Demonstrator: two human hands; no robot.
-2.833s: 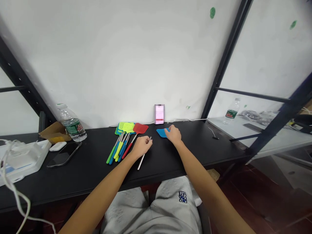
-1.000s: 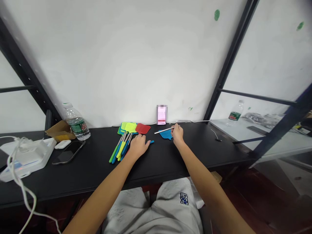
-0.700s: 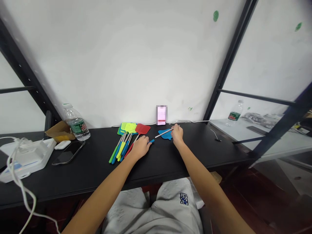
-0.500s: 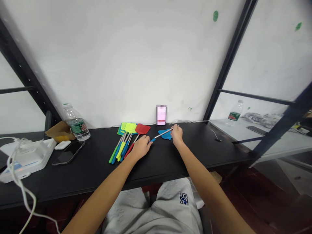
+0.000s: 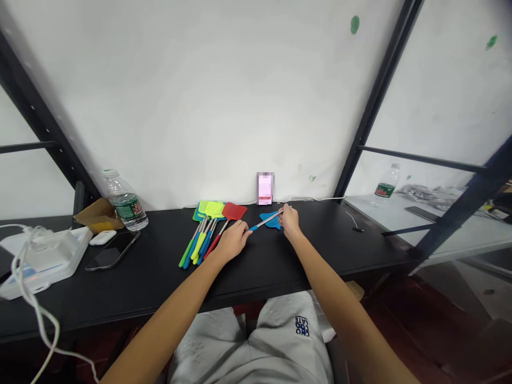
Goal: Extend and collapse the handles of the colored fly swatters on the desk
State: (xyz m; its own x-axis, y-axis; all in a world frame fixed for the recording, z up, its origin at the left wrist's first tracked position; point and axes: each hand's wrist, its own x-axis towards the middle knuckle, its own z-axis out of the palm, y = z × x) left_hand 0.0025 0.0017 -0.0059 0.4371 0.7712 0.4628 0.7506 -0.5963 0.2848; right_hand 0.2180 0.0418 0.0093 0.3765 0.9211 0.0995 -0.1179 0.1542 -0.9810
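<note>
On my screen, my left hand [image 5: 234,240] curls round the blue handle [image 5: 253,228]; my right hand [image 5: 290,220] pinches the shiny rod [image 5: 269,220] over the table [image 5: 320,245]. The rod looks light, stiff, maybe slippery; the handle seems best for holding.

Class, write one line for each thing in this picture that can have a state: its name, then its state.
Left hand: closed around the blue handle
Right hand: gripping the metal rod
Metal rod: slanted, lower end meeting the blue handle
Blue swatter head: lying down
Red swatter: lying down, partly covered by the left hand
Propped phone: upright, screen lit
Dark phone: lying flat, screen dark
Nearer bottle: standing, capped
</note>
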